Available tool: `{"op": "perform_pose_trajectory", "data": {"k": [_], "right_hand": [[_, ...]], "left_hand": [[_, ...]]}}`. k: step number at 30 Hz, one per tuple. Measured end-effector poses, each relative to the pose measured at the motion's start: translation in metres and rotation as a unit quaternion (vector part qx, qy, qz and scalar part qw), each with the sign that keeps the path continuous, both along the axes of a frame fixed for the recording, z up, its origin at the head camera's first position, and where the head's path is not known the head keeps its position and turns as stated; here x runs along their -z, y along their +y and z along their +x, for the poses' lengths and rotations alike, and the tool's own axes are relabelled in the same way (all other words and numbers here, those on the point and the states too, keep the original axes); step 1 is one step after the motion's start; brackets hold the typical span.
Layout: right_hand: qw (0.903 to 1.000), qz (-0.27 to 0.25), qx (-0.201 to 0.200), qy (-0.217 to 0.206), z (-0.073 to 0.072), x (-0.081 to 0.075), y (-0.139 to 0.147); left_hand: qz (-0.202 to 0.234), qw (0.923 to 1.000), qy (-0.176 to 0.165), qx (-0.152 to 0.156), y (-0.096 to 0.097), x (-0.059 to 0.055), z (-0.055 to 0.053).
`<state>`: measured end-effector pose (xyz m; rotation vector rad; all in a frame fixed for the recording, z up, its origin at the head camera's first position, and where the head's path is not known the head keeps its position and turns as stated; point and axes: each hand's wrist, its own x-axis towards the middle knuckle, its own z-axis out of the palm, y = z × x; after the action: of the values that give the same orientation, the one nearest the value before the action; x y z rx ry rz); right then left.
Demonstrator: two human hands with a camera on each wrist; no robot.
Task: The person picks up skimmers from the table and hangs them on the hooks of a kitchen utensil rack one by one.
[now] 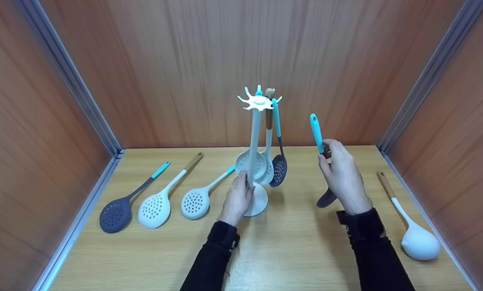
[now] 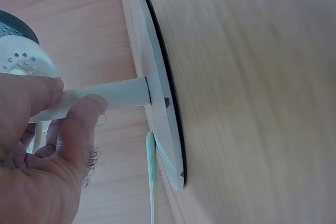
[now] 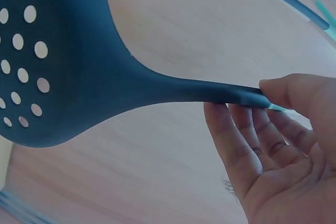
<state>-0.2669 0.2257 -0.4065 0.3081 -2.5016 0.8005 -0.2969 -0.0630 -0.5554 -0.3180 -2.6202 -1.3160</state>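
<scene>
Low on the white post of a utensil stand (image 1: 254,141), my left hand (image 1: 237,199) grips it just above the round base (image 2: 157,93). My right hand (image 1: 343,176), to the right of the stand, pinches a dark blue skimmer (image 3: 100,72) by its neck, thumb on one side and fingers on the other. Its turquoise handle (image 1: 316,131) points up, and its holed head hangs down, mostly hidden behind the hand in the head view. From the stand's hooks hang a white skimmer (image 1: 244,161), a white wooden-handled utensil (image 1: 268,167) and a dark skimmer (image 1: 279,169).
Left of the stand lie a dark skimmer (image 1: 115,216), a white wooden-handled skimmer (image 1: 154,210) and a white turquoise-handled skimmer (image 1: 195,202). A white ladle (image 1: 420,244) with a wooden handle lies at the right edge. Wooden panels (image 1: 184,72) enclose the table's back and sides.
</scene>
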Motion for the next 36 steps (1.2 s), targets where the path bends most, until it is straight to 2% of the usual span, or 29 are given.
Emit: {"op": "perform_pose_trajectory", "data": {"k": [14, 22, 29, 36], "right_hand": [[0.9995, 0.004, 0.001, 0.031, 0.015, -0.02, -0.019], [0.999, 0.006, -0.011, 0.042, 0.024, -0.03, -0.031], [0.9978, 0.011, -0.027, 0.059, 0.029, -0.036, -0.043], [0.9973, 0.023, -0.037, 0.058, 0.035, -0.041, -0.053]], "left_hand": [[0.005, 0.9992, -0.04, -0.007, 0.001, -0.002, -0.002], [0.005, 0.9994, -0.034, -0.01, 0.001, -0.001, -0.001], [-0.009, 0.9999, -0.006, -0.012, 0.0, 0.0, 0.0], [0.006, 0.9986, -0.05, -0.016, 0.001, -0.001, -0.003]]}}
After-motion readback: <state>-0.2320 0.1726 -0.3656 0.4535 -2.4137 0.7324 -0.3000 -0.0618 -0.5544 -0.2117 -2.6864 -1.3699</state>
